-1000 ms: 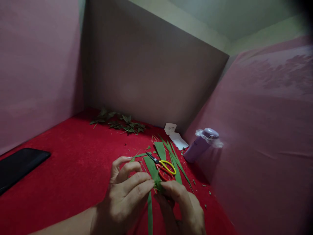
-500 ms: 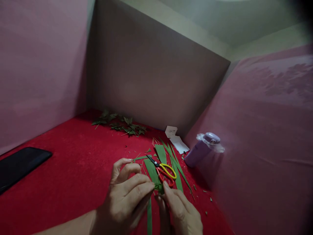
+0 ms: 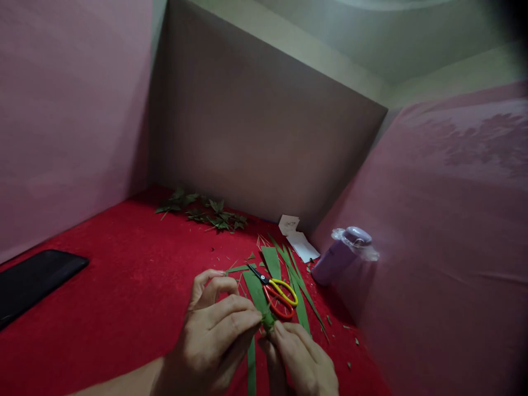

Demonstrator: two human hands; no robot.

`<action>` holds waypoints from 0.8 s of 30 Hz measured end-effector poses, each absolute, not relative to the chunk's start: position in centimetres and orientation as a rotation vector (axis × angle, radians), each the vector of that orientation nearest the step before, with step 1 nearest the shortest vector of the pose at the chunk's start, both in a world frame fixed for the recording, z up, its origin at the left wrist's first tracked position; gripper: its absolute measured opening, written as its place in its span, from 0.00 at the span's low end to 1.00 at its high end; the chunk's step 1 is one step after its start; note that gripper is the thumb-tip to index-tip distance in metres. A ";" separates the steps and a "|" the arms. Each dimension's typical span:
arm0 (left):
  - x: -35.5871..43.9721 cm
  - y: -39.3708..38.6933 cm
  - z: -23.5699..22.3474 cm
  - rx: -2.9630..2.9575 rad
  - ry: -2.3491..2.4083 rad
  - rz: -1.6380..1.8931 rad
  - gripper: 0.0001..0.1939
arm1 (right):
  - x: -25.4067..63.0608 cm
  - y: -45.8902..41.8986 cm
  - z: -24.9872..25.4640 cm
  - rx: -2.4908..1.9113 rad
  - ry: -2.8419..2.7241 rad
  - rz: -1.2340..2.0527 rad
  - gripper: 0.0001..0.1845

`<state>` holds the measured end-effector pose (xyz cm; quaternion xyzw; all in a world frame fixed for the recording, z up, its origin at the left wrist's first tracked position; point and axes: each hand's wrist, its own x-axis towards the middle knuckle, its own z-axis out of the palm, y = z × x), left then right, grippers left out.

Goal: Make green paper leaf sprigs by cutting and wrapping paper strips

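Green bundle [image 3: 269, 320] toward the worktop's [image 3: 124, 286] front edge: left hand [image 3: 214, 330] still pinches it, right hand [image 3: 303, 357] now pinches further back, probably regripping.

Left forearm [image 3: 124, 379]: bare, slanting in from 7 o'clock.
Left hand [image 3: 210, 335]: near half past 6, back upward; near fingers pinched, far ones arched, tips toward 3.
Right hand [image 3: 307, 357]: between 5 and 6, fingers bent in a pinch, tips toward 11.
Fingertips [image 3: 256, 317]: both sets close together near 6.
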<state>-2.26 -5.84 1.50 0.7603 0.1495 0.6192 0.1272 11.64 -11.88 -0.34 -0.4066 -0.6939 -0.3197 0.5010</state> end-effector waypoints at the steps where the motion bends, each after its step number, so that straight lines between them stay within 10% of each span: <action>1: -2.3 -5.8 1.5 2.206 0.437 1.788 0.09 | 11.5 -11.8 -0.5 -0.989 -1.622 -0.784 0.30; 24: -4.8 -4.7 0.8 2.677 0.171 1.769 0.15 | 11.3 -12.1 0.1 -0.889 -1.707 -0.814 0.08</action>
